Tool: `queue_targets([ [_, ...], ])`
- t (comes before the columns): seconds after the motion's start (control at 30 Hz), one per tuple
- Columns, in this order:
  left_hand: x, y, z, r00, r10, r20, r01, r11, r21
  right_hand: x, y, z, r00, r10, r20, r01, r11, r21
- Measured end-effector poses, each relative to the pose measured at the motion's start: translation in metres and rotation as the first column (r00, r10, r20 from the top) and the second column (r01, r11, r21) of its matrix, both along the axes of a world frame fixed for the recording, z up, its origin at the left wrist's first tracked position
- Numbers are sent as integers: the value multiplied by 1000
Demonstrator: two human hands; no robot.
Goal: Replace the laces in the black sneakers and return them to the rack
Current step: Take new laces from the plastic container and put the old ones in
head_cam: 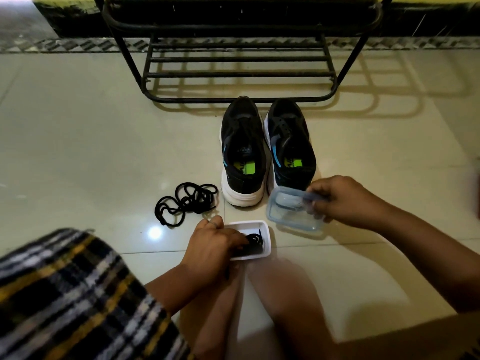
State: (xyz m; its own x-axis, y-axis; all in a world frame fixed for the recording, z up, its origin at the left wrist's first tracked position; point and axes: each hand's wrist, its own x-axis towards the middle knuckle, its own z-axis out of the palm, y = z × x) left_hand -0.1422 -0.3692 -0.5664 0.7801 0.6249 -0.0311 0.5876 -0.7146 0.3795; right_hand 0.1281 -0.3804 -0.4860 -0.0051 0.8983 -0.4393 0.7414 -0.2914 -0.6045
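Observation:
Two black sneakers with white soles, the left one (242, 152) and the right one (289, 144), stand unlaced on the floor, heels toward me. A tangle of loose black laces (185, 202) lies to their left. Nearer me sits a small white container (267, 239) with coiled black laces (254, 241) inside. My left hand (211, 248) reaches into the container, fingers on the coiled laces. My right hand (342, 201) holds a clear plastic lid (291, 213) tilted just above the floor, beside the right sneaker's heel.
A black metal shoe rack (239, 74) with bare slatted shelves stands against the wall right behind the sneakers. My knee in checked cloth (72, 294) fills the lower left. The floor is glossy pale tile (91, 139).

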Motion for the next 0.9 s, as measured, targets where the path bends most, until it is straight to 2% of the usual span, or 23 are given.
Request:
queue_targets([
  [0.07, -1, 4, -3, 999, -23, 38, 25, 997, -71, -5, 1, 7, 955, -122, -268, 86, 986, -143],
  [0.13, 0, 7, -9, 998, -48, 43, 54, 990, -127, -16, -1, 0, 936, -103, -336, 26, 974, -226],
  [0.23, 1, 7, -9, 993, -104, 51, 109, 989, -104, -34, -7, -28, 967, -82, -242, 24, 972, -234],
  [0.33, -8, 7, -7, 981, -128, 148, 130, 992, -5, -46, -14, -47, 983, -81, -162, 54, 985, -165],
  [0.4, -18, 10, -7, 966, -24, 259, 25, 1000, 0, -52, -16, -50, 979, -109, -172, 88, 988, -125],
  [0.47, -25, 12, -5, 933, 171, 318, -136, 982, -131, -57, -14, -50, 971, -142, -190, 124, 987, -106],
  [0.53, -27, 14, -3, 875, 381, 298, -291, 907, -306, -59, -12, -50, 970, -160, -183, 146, 986, -86],
  [0.6, -26, 15, 0, 816, 529, 234, -373, 791, -485, -59, -11, -51, 972, -168, -166, 157, 985, -75],
  [0.73, -25, 17, 1, 779, 605, 163, -333, 620, -710, -58, -13, -53, 980, -138, -142, 134, 990, -37],
  [0.83, -21, 16, 2, 726, 676, 128, -320, 496, -807, -59, -16, -55, 993, -67, -101, 68, 998, 9],
  [0.9, -19, 16, 2, 700, 706, 109, -321, 448, -835, -59, -19, -52, 998, 22, -53, -21, 1000, 17],
])
